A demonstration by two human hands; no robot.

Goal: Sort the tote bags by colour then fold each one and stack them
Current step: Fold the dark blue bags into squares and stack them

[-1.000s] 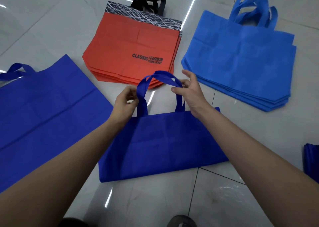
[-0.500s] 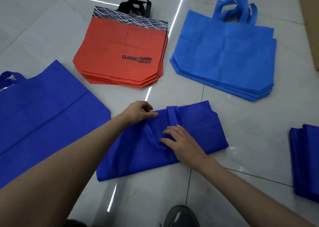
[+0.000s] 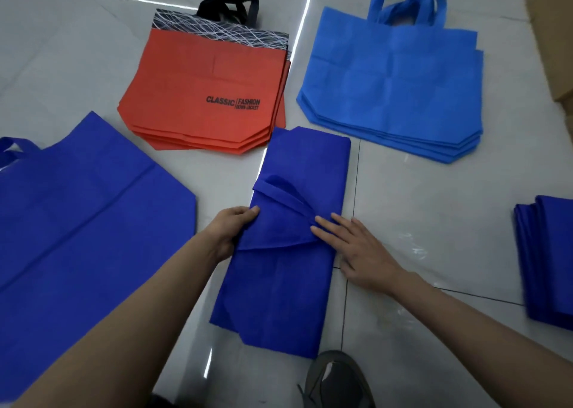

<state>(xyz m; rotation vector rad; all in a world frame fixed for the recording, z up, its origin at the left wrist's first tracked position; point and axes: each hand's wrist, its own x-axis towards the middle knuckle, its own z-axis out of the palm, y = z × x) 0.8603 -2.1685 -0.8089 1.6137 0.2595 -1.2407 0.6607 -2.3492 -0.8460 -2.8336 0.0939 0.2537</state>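
A dark blue tote bag [image 3: 297,271] lies folded into a long strip on the floor in front of me, its handles tucked onto its top face. My left hand [image 3: 231,227] grips the strip's left edge, fingers curled onto the fabric. My right hand [image 3: 353,246] lies flat with straight fingers pressing the handle and the right edge. Unfolded dark blue bags [image 3: 80,230] lie at the left. A stack of folded dark blue bags [image 3: 548,258] sits at the right edge.
A pile of orange bags with black handles [image 3: 204,88] lies at the back centre. A pile of light blue bags [image 3: 393,81] lies at the back right. A shoe [image 3: 335,379] shows at the bottom. A cardboard box [image 3: 555,35] is at the far right.
The bag's handles were folded down onto the bag, and the bag has been turned from lying crosswise to lying lengthwise away from me. Both hands moved down onto it.
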